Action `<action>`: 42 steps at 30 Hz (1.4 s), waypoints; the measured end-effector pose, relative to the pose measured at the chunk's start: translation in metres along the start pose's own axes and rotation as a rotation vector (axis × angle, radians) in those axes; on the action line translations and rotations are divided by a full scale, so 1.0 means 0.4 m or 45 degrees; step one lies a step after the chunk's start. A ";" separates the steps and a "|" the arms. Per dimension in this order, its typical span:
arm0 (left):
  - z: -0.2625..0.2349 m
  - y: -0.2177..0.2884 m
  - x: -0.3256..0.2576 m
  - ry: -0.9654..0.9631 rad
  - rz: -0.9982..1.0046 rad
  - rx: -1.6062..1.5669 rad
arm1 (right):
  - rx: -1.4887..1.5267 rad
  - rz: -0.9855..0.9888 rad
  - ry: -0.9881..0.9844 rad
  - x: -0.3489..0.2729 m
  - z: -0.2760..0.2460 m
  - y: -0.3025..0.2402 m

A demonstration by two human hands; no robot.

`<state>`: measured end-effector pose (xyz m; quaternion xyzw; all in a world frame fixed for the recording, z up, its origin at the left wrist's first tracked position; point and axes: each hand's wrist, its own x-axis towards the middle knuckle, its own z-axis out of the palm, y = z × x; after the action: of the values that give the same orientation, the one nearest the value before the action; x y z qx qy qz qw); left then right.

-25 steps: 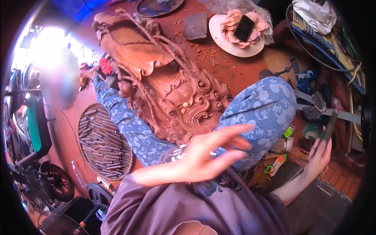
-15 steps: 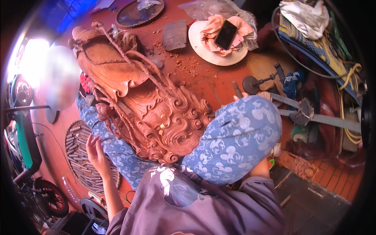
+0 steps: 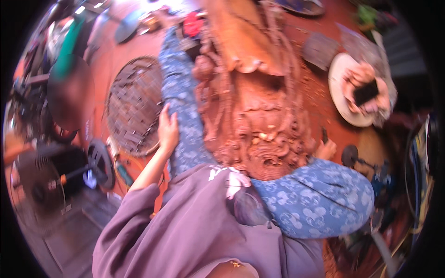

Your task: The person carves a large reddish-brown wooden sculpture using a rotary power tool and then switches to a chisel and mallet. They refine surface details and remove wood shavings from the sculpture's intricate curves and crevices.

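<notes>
We see the wooden carving between the person's two legs, its scrollwork end close to the shirt and its smooth, orange-brown upper part reaching the top edge of the view. Just beside its lower right side, we find the right hand with its fingers closed around a dark tool, slim and pointing upward. The bent right leg, in patterned blue trousers, stands in front of the right forearm and hides it from us.

On the other side, the left leg lies stretched out, a barrier between the carving and a round woven basket full of slender, dark tools. The left hand is at the basket's edge, next to the trouser leg, fingers pointing away from the body; with the blur, we cannot tell whether they hold anything.

Farther out on the right, we have a flat dark board on the red floor, then a pale hat bearing a peach cloth and a black phone, with clear plastic beside it. Near the upper left of the carving we notice something red; toward the lower left stands a dark fan.
</notes>
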<state>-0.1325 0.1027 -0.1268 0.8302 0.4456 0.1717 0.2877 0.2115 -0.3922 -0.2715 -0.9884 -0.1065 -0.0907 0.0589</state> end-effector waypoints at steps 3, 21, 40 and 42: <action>-0.018 0.006 -0.024 0.032 -0.047 0.025 | -0.040 0.063 -0.157 -0.011 -0.035 -0.052; -0.011 0.093 -0.157 -0.102 0.029 0.334 | -0.292 -0.014 -0.198 -0.033 -0.249 0.074; -0.087 -0.067 -0.224 -0.038 -0.249 -0.290 | -0.309 0.013 -0.142 -0.007 -0.430 0.182; -0.097 -0.143 -0.246 -0.179 -0.480 -0.279 | -0.298 0.023 -0.132 -0.001 -0.445 0.185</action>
<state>-0.2437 0.0577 -0.1354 0.7060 0.5503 0.1041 0.4334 0.1978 -0.4883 -0.1049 -0.9928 -0.0891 -0.0507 -0.0615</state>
